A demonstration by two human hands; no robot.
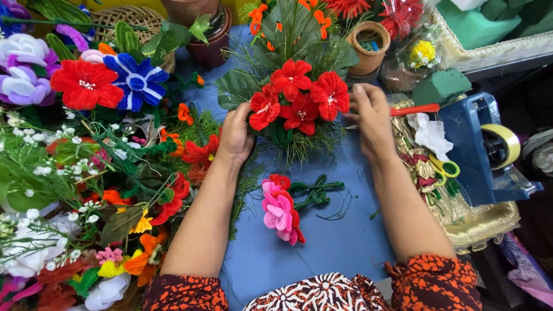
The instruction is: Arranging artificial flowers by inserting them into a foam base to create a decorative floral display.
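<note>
Nearest the camera, two forearms in orange-and-black patterned sleeves reach out over a blue surface point(322, 247). Between them lies a loose bunch of pink and red artificial flowers point(280, 208) with dark green wrapped stems point(315, 191) pointing right.

Farther out, the left hand point(235, 137) cups the left side of a flower arrangement point(296, 98) of four red artificial blooms set in green leaves and fine needle-like sprigs; its grip is curled against the foliage, thumb toward the blooms, though how tightly it closes cannot be told. The right hand point(371, 118) is at the arrangement's right edge, fingers bunched together and pinching at the greenery just beside the rightmost red flower. The arrangement stands on the surface, between the two hands.

To the left spreads a heap of mixed artificial flowers point(86, 173), red, blue, orange, white and purple. To the right sit a blue tape dispenser point(478, 147), yellow-handled scissors point(444, 168) and a block of green floral foam point(440, 86). Beyond the arrangement stand a small clay pot point(368, 46) and, at far left, a woven basket point(129, 17).
</note>
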